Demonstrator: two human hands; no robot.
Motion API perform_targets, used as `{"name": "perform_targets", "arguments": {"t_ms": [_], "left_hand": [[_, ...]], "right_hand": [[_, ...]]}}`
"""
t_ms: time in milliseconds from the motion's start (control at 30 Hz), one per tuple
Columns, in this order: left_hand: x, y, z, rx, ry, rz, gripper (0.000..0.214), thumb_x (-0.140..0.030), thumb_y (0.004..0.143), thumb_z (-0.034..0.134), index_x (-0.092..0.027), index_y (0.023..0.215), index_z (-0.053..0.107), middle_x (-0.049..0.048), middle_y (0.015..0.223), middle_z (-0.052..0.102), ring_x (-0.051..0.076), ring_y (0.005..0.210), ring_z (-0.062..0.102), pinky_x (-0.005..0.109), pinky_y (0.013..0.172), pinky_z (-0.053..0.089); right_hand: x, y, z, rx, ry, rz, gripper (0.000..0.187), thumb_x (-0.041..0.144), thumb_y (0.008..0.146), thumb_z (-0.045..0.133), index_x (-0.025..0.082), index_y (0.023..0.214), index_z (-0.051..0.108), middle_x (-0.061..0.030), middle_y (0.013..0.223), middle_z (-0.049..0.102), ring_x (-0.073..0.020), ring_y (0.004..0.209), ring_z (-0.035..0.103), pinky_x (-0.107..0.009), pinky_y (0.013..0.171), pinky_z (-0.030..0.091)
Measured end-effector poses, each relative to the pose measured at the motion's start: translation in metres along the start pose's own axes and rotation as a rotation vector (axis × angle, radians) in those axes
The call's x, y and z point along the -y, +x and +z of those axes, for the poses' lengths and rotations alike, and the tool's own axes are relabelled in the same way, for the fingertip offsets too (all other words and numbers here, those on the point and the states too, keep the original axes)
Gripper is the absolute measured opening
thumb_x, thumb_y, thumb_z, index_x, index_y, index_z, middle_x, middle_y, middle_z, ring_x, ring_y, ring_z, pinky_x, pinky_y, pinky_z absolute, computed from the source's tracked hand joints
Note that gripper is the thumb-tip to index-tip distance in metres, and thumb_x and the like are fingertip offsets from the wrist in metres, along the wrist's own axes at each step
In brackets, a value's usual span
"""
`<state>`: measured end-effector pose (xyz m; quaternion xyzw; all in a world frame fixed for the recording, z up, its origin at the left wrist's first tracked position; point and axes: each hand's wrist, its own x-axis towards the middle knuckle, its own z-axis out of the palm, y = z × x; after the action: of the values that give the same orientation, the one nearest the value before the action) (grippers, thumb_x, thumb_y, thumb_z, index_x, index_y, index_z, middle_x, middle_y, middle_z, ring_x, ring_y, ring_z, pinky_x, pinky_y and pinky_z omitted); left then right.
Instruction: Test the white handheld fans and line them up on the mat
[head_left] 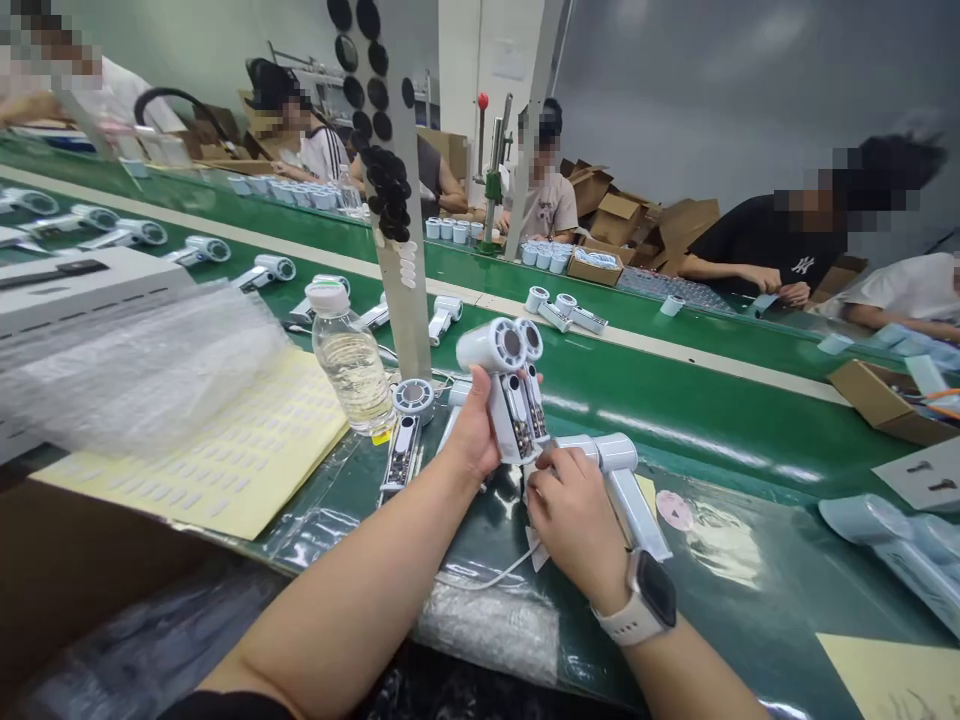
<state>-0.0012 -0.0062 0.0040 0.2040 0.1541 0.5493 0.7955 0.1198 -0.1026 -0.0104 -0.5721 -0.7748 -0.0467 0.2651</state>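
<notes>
Two light-blue handheld fans (512,425) stand upright side by side in my left hand (477,432), which is closed around their handles. The handle fronts are off and circuit boards show. My right hand (568,500) is at the lower ends of these handles, with its fingers curled together; what they pinch is hidden. A white cable (499,578) runs on the bench below it. More fans (634,495) lie just beyond my right hand. To the left of my left hand, another open fan (403,450) rests on the bench.
A water bottle (351,365) stands beside a metal post (401,300). Yellow sticker sheets (300,470) and plastic film (142,370) lie left. Fans sit along the green conveyor (480,345). A cardboard box (892,405) is at right. Several people work across the line.
</notes>
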Motion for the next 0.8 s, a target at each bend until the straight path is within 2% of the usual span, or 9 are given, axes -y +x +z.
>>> {"name": "perform_targets", "arguments": {"t_ms": [67,167,267,400,467,600,667,733,800], "left_hand": [[-0.004,0.003,0.001,-0.050,-0.005,0.095,0.059,-0.072,0.066,0.073,-0.015,0.079,0.072,0.0087,0.087,0.077,0.020,0.077,0.073,0.028,0.068,0.057],[-0.007,0.006,0.001,-0.106,-0.008,0.129,0.059,-0.074,0.069,0.069,-0.016,0.079,0.071,0.0083,0.083,0.076,0.021,0.079,0.073,0.028,0.067,0.057],[-0.006,0.007,0.001,-0.104,-0.003,0.119,0.058,-0.073,0.073,0.067,-0.015,0.080,0.070,0.0098,0.086,0.076,0.025,0.090,0.074,0.031,0.074,0.058],[-0.003,0.004,0.000,-0.009,0.006,0.088,0.059,-0.073,0.076,0.064,-0.014,0.082,0.069,0.0118,0.093,0.076,0.029,0.104,0.071,0.035,0.084,0.057],[-0.002,0.002,0.000,0.045,0.006,0.053,0.061,-0.074,0.075,0.064,-0.014,0.082,0.069,0.0131,0.097,0.076,0.030,0.105,0.071,0.037,0.087,0.057],[-0.002,0.000,-0.001,0.094,0.024,0.009,0.064,-0.076,0.068,0.068,-0.014,0.081,0.068,0.0149,0.101,0.076,0.030,0.101,0.072,0.036,0.087,0.057],[-0.002,0.000,-0.001,0.097,0.032,0.004,0.063,-0.076,0.064,0.072,-0.015,0.077,0.067,0.0141,0.102,0.076,0.029,0.100,0.072,0.035,0.086,0.057],[-0.001,-0.001,-0.001,0.098,0.048,0.011,0.062,-0.076,0.061,0.074,-0.015,0.072,0.064,0.0129,0.102,0.076,0.028,0.098,0.073,0.033,0.083,0.057],[0.000,-0.001,0.000,0.096,0.079,0.031,0.062,-0.076,0.060,0.074,-0.016,0.068,0.063,0.0122,0.102,0.076,0.026,0.095,0.073,0.031,0.080,0.057]], "right_hand": [[0.011,0.005,0.010,0.126,-0.175,0.006,0.016,0.010,0.088,0.059,0.017,0.079,0.070,-0.0134,0.093,0.068,-0.0294,0.089,0.059,-0.041,0.075,0.045],[0.018,0.014,0.017,0.222,-0.276,0.027,0.015,0.010,0.089,0.059,0.011,0.085,0.073,-0.0177,0.091,0.068,-0.0325,0.090,0.058,-0.043,0.076,0.044],[0.019,0.016,0.021,0.234,-0.273,0.045,0.023,0.003,0.089,0.051,0.007,0.087,0.073,-0.0202,0.088,0.068,-0.0342,0.090,0.058,-0.045,0.077,0.044],[0.015,0.010,0.022,0.215,-0.240,0.075,0.023,0.003,0.089,0.050,0.011,0.091,0.071,-0.0181,0.100,0.068,-0.0327,0.096,0.059,-0.044,0.081,0.044],[0.009,0.006,0.018,0.171,-0.085,0.104,0.018,0.007,0.089,0.053,0.016,0.091,0.069,-0.0154,0.109,0.067,-0.0307,0.103,0.059,-0.043,0.086,0.045],[-0.005,-0.003,0.004,0.101,0.540,0.230,0.009,0.018,0.090,0.053,0.022,0.089,0.061,-0.0095,0.117,0.066,-0.0268,0.115,0.056,-0.043,0.097,0.043],[-0.009,-0.006,-0.002,0.109,0.762,0.313,0.009,0.024,0.092,0.050,0.023,0.090,0.058,-0.0074,0.108,0.068,-0.0249,0.107,0.061,-0.042,0.093,0.045],[-0.010,-0.007,-0.005,0.151,0.958,0.389,0.009,0.030,0.093,0.051,0.023,0.092,0.056,-0.0029,0.086,0.068,-0.0212,0.086,0.064,-0.038,0.081,0.048],[-0.010,-0.007,-0.007,0.232,1.132,0.456,0.012,0.034,0.089,0.057,0.023,0.092,0.056,0.0028,0.068,0.062,-0.0174,0.067,0.061,-0.033,0.068,0.048]]}}
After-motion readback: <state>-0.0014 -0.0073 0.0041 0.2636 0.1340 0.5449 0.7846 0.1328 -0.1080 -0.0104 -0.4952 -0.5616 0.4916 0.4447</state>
